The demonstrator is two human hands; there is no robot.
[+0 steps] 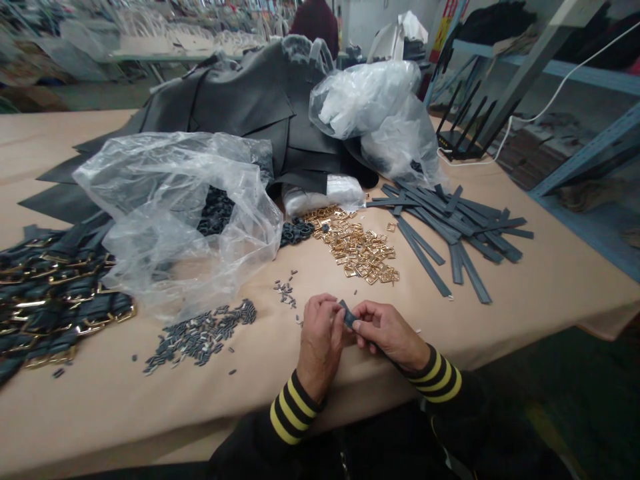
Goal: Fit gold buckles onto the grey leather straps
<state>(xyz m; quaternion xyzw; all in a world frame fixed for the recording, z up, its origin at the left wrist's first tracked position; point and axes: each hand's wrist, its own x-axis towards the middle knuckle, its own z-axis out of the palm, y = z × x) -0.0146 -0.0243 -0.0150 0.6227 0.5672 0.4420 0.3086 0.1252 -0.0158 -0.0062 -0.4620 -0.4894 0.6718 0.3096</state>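
Observation:
A dark grey strap [349, 316] is between my hands near the table's front edge. My right hand [387, 333] pinches it, thumb on top, and the strap's lower part runs under that hand. My left hand [321, 340] has its fingers closed at the strap's upper end; whether a small part is also between them is hidden. Just beyond the hands lies a pile of gold buckles [367, 253]. Left of them are small dark metal pieces [200, 337], with a few more [285, 292] nearer my left hand. Loose dark straps [450, 220] lie at the right.
Strap pieces with gold buckles [55, 293] are heaped at the far left. A clear plastic bag [190, 213] holds dark parts. Behind are dark sheets [235, 93], another plastic bag [370, 100] and a black router [460, 141]. A person [316, 23] stands in the background.

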